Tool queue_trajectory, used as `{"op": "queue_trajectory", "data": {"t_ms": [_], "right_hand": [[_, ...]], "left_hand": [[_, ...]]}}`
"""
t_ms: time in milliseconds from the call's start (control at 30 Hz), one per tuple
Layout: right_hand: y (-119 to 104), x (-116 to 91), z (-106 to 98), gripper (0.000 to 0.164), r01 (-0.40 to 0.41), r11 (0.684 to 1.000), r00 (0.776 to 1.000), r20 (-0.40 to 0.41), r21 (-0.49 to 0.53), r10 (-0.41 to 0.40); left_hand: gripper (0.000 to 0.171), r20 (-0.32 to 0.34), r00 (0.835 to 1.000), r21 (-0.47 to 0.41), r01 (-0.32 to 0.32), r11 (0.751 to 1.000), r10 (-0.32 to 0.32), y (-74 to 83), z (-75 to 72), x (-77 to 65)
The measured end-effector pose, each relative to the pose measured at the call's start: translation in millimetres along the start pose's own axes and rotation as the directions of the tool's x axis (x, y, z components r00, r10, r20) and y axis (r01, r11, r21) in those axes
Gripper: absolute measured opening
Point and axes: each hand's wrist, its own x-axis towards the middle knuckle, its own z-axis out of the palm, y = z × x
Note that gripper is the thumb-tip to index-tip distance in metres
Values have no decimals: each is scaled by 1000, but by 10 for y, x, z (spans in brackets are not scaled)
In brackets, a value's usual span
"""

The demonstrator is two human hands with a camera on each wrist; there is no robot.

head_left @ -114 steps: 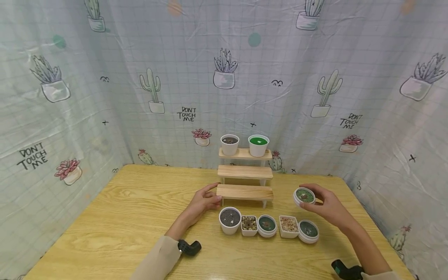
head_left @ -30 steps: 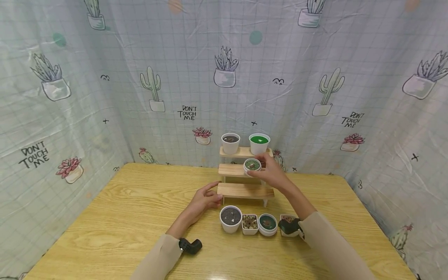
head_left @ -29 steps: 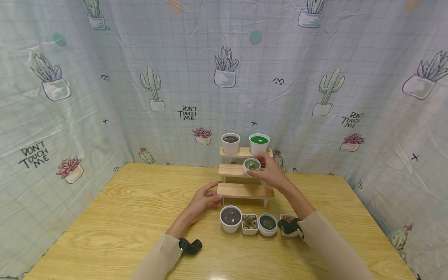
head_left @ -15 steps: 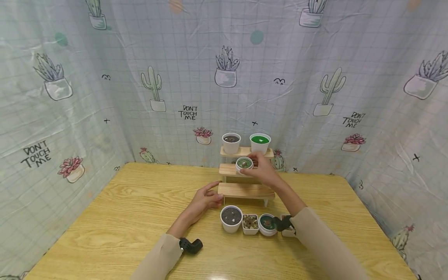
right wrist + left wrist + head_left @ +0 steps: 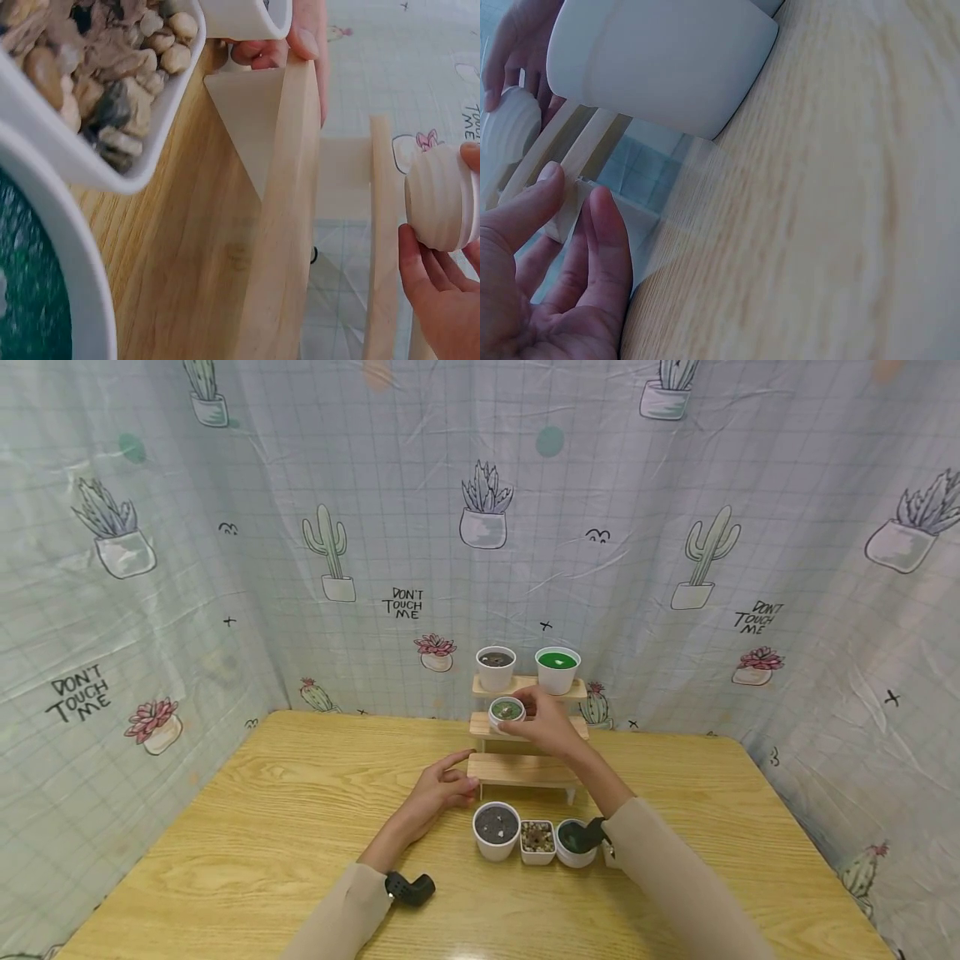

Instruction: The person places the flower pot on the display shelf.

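Nearest on the wood-grained surface (image 5: 300, 852) stands a line of white pots: a tapered round pot (image 5: 497, 832) of dark grit, a square pot (image 5: 537, 842) of mixed pebbles and a teal-filled pot (image 5: 571, 853), partly hidden by a black wrist camera (image 5: 589, 833). Just beyond, the left grip (image 5: 441, 787) pinches the left end of the bottom shelf (image 5: 525, 768), a smooth pale plank on translucent supports (image 5: 244, 112). Farther back, the right grip (image 5: 549, 725) pinches the small pot (image 5: 506, 718) between thumb and fingers over the left part of the middle shelf (image 5: 577, 727). The small pot is farther left along that plank than a second ago, suggesting that its placing there is the step in hand; whether its base touches wood cannot be told. Its white wall is ribbed, its filling a mottled green. Above, the top shelf (image 5: 527, 684) bears a brown-filled pot (image 5: 496, 670) and a bright-green-filled pot (image 5: 557, 672), both smooth and tapered. Wrinkled fabric (image 5: 390, 477), printed with cacti, hangs behind.
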Motion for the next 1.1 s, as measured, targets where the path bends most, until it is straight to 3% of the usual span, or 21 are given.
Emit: {"op": "queue_trajectory", "data": {"t_ms": [300,1100], "right_hand": [[-11,32,75,56,27,999,1000,-1,31,-27],[-19,90,215,54,-13,997,1000,-27,75,15]], "left_hand": [[69,0,1000,-7,3,1000,-3,4,6,-5],[70,5,1000,-19,-1,1000,2,11,8,-7]]}}
